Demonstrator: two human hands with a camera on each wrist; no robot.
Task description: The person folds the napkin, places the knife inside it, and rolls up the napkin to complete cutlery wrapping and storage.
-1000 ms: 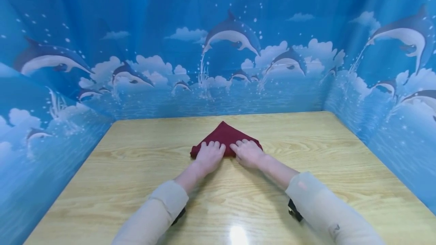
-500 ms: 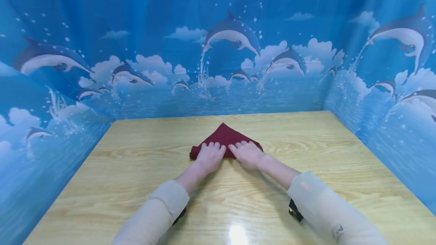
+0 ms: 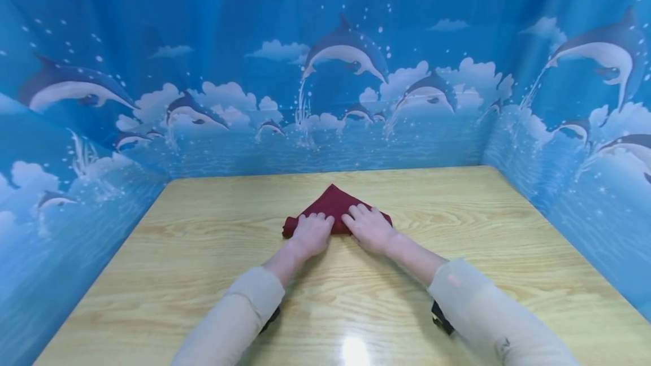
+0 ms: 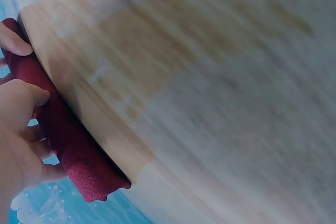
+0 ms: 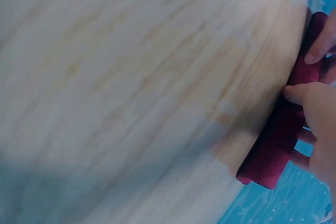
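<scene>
A dark red cloth lies near the table's far side, its near edge rolled into a tube and its flat part ending in a point away from me. On the left half of the roll, my left hand grips with the thumb on the near side and the fingers over the top. My right hand holds the right half the same way, fingers a little more spread. The left wrist view shows the roll's left end sticking out past the fingers. Its other end shows beyond my hand in the right wrist view.
The wood-grain table spreads around the cloth, with a bright light reflection near its front. Blue curtains printed with dolphins stand along the back and both sides. Black wrist gear shows under the right sleeve.
The cloth's far point has come slightly nearer to me. My right hand's fingers have lifted and reached a little forward over the roll; the left hand has barely moved.
</scene>
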